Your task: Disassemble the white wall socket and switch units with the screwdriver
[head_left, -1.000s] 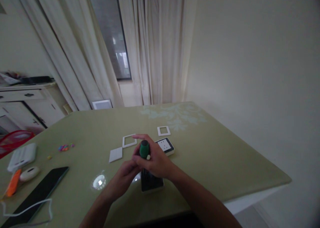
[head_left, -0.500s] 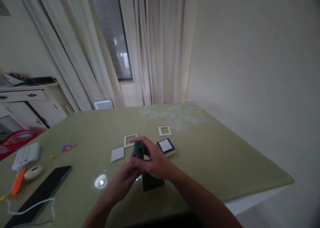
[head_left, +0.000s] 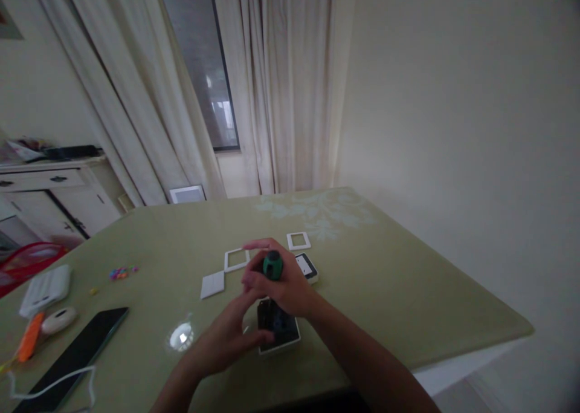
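The right hand (head_left: pixel 290 283) is clenched around a green-handled tool (head_left: pixel 272 266), which stands roughly upright with its black-capped end uppermost; its lower part is largely hidden by the fingers. The tool is positioned above the far end of a dark rectangular unit (head_left: pixel 283 325) with a white rim, which lies on the green table (head_left: pixel 385 292) near the edge closest to the person. The left hand (head_left: pixel 226 337) is at the left side of this unit, thumb extended over its near portion and fingers reaching toward the right hand; whether it grips anything cannot be told. A socket unit (head_left: pixel 308 266) with a white face and dark border lies just beyond the right hand and is partly covered by it. To the left of the right hand are a white square frame (head_left: pixel 236 268) and, corner to corner with it, a white square plate (head_left: pixel 212 285). A second white frame (head_left: pixel 299 247) lies beyond the socket unit. At the left of the table are small coloured pieces (head_left: pixel 120 273), a dark flat device (head_left: pixel 79 355), a white cable (head_left: pixel 58 379) crossing it, and an orange-handled item (head_left: pixel 31 338).
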Available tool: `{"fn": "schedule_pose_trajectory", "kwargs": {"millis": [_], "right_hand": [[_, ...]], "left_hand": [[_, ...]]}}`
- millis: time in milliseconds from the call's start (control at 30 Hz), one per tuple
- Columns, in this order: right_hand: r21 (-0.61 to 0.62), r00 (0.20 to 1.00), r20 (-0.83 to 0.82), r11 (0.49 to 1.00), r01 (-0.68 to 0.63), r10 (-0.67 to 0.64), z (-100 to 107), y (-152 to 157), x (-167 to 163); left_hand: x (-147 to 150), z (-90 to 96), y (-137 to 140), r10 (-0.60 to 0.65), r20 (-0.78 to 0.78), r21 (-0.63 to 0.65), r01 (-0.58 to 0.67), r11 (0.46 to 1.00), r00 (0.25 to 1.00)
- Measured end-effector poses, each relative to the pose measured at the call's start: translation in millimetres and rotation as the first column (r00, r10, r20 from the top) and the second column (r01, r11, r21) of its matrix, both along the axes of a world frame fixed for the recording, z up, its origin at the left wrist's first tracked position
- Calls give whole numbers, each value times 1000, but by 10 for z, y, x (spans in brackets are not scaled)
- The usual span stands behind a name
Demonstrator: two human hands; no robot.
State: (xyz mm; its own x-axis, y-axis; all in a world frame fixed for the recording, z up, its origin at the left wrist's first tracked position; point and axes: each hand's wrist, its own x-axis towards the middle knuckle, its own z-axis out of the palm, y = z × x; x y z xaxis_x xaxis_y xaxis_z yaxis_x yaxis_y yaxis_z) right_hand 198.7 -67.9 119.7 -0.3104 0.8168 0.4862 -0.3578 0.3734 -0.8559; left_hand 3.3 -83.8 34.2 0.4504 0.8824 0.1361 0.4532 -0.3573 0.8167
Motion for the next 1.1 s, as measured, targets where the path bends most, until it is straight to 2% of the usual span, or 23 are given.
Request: {"fn": "schedule_pose_trajectory", "kwargs": {"millis": [100, 200, 400, 567, 733, 833, 967, 1100], "right_hand": [[-84, 983, -177, 996, 36, -50, 71, 69, 156], [-158, 954, -254, 980, 122, -160, 41, 177, 437], [-407, 854, -381, 893, 190, -355, -297, 439, 1043], [-524, 804, -429, 838, 149, -412, -566, 547, 1224], [-594, 780, -435, 795, 126, -449, -730, 627, 1261], [-613, 774, -433, 780, 124, -463, -785, 676, 1274], [-600, 786, -416, 787, 140, -457, -816, 692, 1282], [-543, 853, -344, 825, 160, -392, -819, 634, 1191]], "left_hand": [[63, -34, -99, -30, -136, 51, 38, 998, 990], [156, 5, -158, -31, -223, 114, 58, 992, 974], [236, 230, -161, -98, -327, 104, 139, 985, 940], [322, 344, -130, -130, -351, 113, 180, 977, 927], [238, 410, -58, -86, -260, 123, 122, 985, 962], [66, 484, 125, 0, -108, 136, 15, 991, 994], [-152, 514, 487, 120, 94, 28, -123, 992, 988], [-142, 378, 709, 187, 270, -130, -157, 979, 944]]}}
